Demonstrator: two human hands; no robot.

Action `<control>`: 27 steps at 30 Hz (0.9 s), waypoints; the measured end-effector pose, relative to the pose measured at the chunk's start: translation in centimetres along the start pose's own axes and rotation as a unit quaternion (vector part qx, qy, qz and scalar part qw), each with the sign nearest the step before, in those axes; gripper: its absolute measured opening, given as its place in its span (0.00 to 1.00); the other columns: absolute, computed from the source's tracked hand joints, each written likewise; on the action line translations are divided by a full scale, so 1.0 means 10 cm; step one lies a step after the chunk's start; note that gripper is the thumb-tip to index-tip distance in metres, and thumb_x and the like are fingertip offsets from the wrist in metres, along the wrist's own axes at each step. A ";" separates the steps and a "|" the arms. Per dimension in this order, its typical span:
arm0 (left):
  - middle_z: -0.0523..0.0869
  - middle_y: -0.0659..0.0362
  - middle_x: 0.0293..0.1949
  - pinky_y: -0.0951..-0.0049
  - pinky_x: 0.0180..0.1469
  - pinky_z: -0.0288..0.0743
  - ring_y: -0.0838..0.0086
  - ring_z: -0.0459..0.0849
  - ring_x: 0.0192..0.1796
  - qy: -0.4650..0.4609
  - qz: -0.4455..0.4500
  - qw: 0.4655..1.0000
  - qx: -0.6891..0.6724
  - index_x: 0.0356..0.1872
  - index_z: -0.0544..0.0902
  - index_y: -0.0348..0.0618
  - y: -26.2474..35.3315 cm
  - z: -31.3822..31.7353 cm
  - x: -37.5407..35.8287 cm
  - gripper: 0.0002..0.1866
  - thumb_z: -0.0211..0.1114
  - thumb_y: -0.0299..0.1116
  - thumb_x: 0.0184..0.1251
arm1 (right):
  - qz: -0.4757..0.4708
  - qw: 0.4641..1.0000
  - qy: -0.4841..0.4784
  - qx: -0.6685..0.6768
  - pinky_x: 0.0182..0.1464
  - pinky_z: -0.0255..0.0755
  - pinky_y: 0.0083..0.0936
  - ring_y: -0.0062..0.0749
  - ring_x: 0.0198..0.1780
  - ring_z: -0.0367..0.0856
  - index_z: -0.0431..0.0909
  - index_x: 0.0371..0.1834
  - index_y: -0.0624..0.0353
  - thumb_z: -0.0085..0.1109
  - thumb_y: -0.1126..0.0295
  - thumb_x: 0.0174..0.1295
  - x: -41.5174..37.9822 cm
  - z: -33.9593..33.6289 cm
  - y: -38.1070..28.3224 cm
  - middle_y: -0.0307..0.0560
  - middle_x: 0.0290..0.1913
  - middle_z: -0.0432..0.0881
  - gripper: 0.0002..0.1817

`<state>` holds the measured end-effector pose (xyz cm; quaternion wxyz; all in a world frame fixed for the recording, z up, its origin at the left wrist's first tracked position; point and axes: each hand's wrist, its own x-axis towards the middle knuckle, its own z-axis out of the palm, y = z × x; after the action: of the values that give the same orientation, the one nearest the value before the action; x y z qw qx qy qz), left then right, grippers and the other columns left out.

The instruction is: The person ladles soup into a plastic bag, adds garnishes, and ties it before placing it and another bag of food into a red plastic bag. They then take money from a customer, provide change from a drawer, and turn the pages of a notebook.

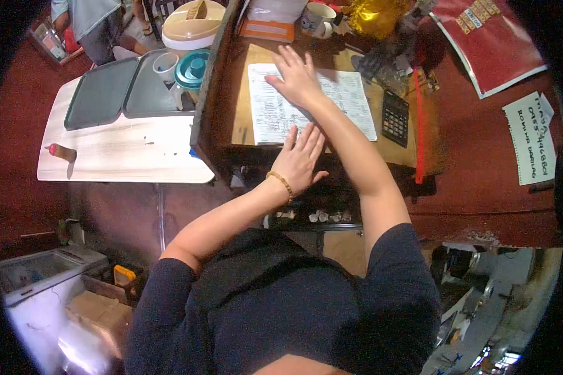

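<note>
An open notebook (350, 103) with handwritten pages lies on the wooden desk (241, 122). My right hand (297, 78) rests on its upper middle, palm down, fingers spread, holding nothing. Nearer to me, at the notebook's lower edge, my left hand (299, 159) is flat with its fingers stretched out and nothing in it; a beaded bracelet (280, 185) circles that wrist. Just right of the notebook is a black calculator (395, 119).
Left of a wooden divider (207, 87), a light table (131, 144) holds grey trays (103, 94), a teal-lidded container (192, 69) and a red-capped bottle (62, 152). A mug (318, 20) stands behind the notebook. A person (97, 25) is at the upper left.
</note>
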<state>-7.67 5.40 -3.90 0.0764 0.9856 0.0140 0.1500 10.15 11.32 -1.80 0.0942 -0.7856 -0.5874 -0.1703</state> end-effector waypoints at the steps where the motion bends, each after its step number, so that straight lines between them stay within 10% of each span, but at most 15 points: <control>1: 0.54 0.48 0.67 0.55 0.69 0.38 0.60 0.47 0.70 0.007 -0.011 1.000 0.005 0.64 0.54 0.32 0.08 0.01 0.02 0.43 0.50 0.59 0.58 | 0.006 0.999 0.035 0.002 0.68 0.38 0.47 0.39 0.70 0.48 0.61 0.63 0.55 0.42 0.44 0.60 -0.09 -0.08 0.09 0.50 0.68 0.55 0.33; 5: 0.51 0.52 0.69 0.58 0.70 0.35 0.63 0.46 0.71 0.017 -0.018 1.000 0.017 0.67 0.50 0.38 0.08 0.07 0.02 0.43 0.52 0.57 0.58 | 0.109 0.984 0.119 0.072 0.68 0.39 0.47 0.40 0.70 0.49 0.58 0.65 0.54 0.41 0.45 0.61 -0.66 -0.28 0.53 0.50 0.68 0.55 0.33; 9: 0.55 0.53 0.67 0.57 0.69 0.40 0.64 0.51 0.70 0.053 -0.014 0.998 0.017 0.66 0.52 0.39 0.13 0.06 0.02 0.43 0.58 0.52 0.55 | 0.160 0.985 -0.058 0.012 0.68 0.38 0.48 0.38 0.70 0.47 0.53 0.67 0.54 0.37 0.46 0.63 -1.13 -0.14 0.73 0.48 0.69 0.51 0.34; 17: 0.56 0.54 0.67 0.55 0.68 0.41 0.64 0.51 0.70 0.060 -0.070 0.993 0.073 0.66 0.53 0.41 0.27 0.08 0.06 0.41 0.52 0.57 0.58 | 0.166 0.928 0.161 0.293 0.48 0.67 0.35 0.46 0.45 0.75 0.77 0.30 0.62 0.55 0.63 0.55 -1.31 -0.47 0.56 0.50 0.36 0.80 0.12; 23: 0.57 0.53 0.67 0.52 0.67 0.42 0.63 0.51 0.70 0.047 -0.146 0.983 0.097 0.65 0.56 0.42 -0.03 0.02 0.09 0.40 0.47 0.61 0.60 | 0.174 0.907 0.357 0.140 0.42 0.66 0.35 0.44 0.35 0.74 0.76 0.26 0.58 0.56 0.73 0.50 -1.62 -0.56 0.59 0.48 0.31 0.78 0.02; 27: 0.55 0.53 0.67 0.51 0.67 0.42 0.62 0.50 0.70 0.022 -0.162 0.981 0.104 0.66 0.57 0.50 -0.26 -0.06 -0.01 0.37 0.47 0.60 0.60 | 0.322 0.769 0.386 0.396 0.48 0.64 0.34 0.41 0.41 0.73 0.76 0.29 0.60 0.56 0.78 0.49 -1.74 -0.52 0.68 0.48 0.33 0.76 0.04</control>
<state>-7.99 8.04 -3.73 -0.0032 0.9693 0.1905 0.1553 11.45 -8.01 -3.26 0.6648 -0.6899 -0.2296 -0.1713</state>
